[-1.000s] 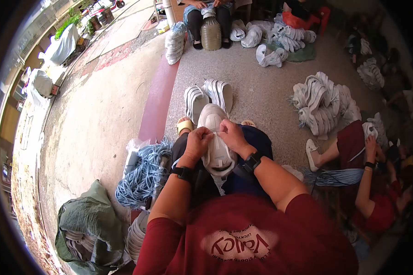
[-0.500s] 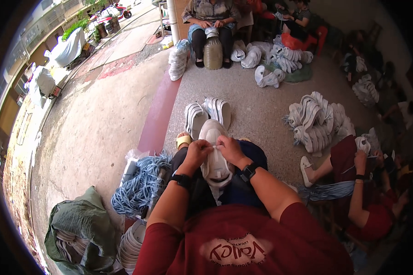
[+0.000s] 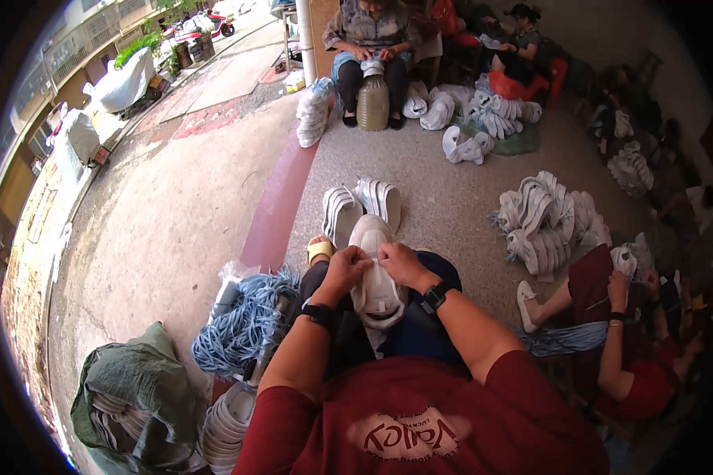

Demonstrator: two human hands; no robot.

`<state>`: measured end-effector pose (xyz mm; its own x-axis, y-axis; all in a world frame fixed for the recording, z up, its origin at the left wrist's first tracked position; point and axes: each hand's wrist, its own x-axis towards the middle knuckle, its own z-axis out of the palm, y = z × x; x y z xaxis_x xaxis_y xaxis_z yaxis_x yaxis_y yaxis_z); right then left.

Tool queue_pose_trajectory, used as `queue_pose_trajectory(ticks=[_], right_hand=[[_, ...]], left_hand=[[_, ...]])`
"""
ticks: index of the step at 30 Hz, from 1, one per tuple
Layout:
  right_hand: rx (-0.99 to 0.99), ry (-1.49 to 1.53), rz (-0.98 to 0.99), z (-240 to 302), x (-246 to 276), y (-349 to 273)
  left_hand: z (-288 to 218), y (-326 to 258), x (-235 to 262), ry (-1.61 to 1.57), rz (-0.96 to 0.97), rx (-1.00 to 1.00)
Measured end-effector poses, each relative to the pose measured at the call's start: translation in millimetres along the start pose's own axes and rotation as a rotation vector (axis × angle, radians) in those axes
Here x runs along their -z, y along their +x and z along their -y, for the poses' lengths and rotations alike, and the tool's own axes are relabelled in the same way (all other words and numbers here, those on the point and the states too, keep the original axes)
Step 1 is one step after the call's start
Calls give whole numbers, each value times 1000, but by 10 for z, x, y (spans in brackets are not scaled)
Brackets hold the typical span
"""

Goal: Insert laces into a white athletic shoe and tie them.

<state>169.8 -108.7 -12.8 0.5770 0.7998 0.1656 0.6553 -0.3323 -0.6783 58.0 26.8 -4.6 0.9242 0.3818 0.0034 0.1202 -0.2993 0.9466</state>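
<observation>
There is one view only, from a camera worn on the person's head, looking steeply down and forward over the chest and lap. It is a wide fisheye: a black rim rings the frame and straight lines bow near the edges. The person's red shirt (image 3: 420, 419) fills the bottom centre, very near the lens, and both forearms rise from there toward the middle, where the left hand (image 3: 345, 269) and right hand (image 3: 400, 265) meet on a white shoe (image 3: 376, 277), close to the camera. The concrete floor (image 3: 174, 229) spreads across the left and centre. Seated people (image 3: 372, 32) appear small along the top edge, far off. No second view shares the scene.
</observation>
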Motion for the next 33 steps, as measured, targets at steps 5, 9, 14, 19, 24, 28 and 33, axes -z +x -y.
queue_pose_trajectory(ticks=[5,9,14,19,24,28,33], right_hand=[[33,53,65,-129,290,24],[-105,340,153,-96,369,-6],[90,-16,28,25,168,37],[171,-228,22,74,157,51],[252,-346,120,72,400,-81],[162,-401,100,23,479,-163],[161,-124,-53,71,233,-121]], left_hand=[[64,-31,73,-19,32,-47],[169,-40,79,-41,43,-18],[227,-21,80,-11,41,-15],[253,-80,197,172,13,-92],[242,-173,432,357,-131,-116],[225,-292,571,457,-207,-50],[256,-337,525,497,-187,-72]])
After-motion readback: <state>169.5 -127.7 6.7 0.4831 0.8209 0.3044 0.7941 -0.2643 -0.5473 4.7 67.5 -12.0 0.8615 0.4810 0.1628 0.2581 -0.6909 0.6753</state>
